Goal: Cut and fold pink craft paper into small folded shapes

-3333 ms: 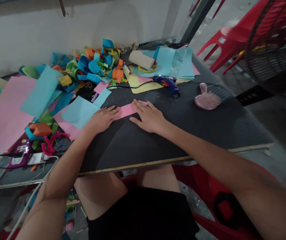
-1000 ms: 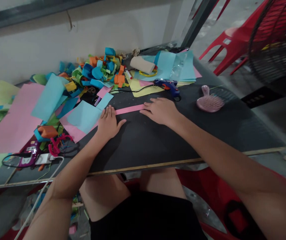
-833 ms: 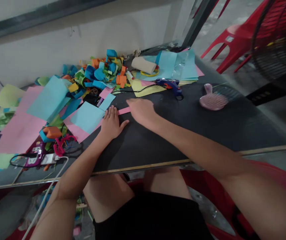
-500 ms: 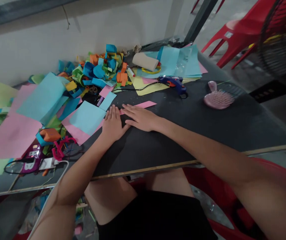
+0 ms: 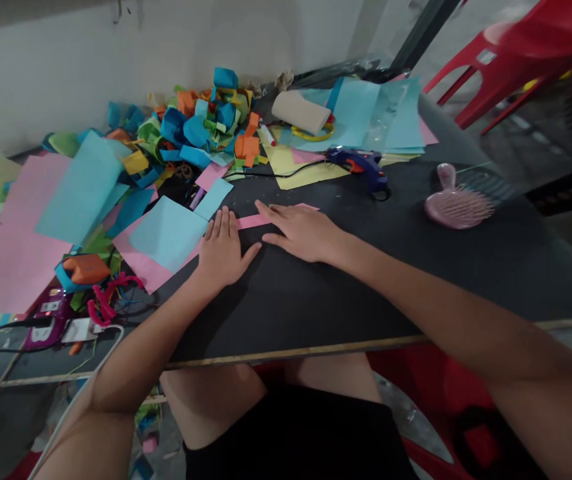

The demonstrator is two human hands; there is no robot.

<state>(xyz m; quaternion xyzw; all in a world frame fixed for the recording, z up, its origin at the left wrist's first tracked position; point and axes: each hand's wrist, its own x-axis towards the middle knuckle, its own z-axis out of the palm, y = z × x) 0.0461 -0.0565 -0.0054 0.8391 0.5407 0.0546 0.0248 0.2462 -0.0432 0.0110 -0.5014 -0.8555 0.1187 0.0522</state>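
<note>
A narrow strip of pink paper lies flat on the dark tabletop, partly hidden under both hands. My left hand rests palm down over its left end, fingers stretched out and thumb spread to the right. My right hand lies flat over the right part of the strip, fingers extended, with the tip of the strip showing behind it. Just left of my left hand are a light blue sheet on top of a pink sheet, and a smaller light blue piece.
A heap of folded colored paper pieces lies against the wall. A blue glue gun, a cardboard roll and yellow-handled scissors lie at the back. A pink hairbrush is on the right; a purple device with cables is on the left.
My right hand has slid rightward along the pink strip, away from my left hand, baring more of it between them. My left hand stays in place; the camera view has shifted slightly.
</note>
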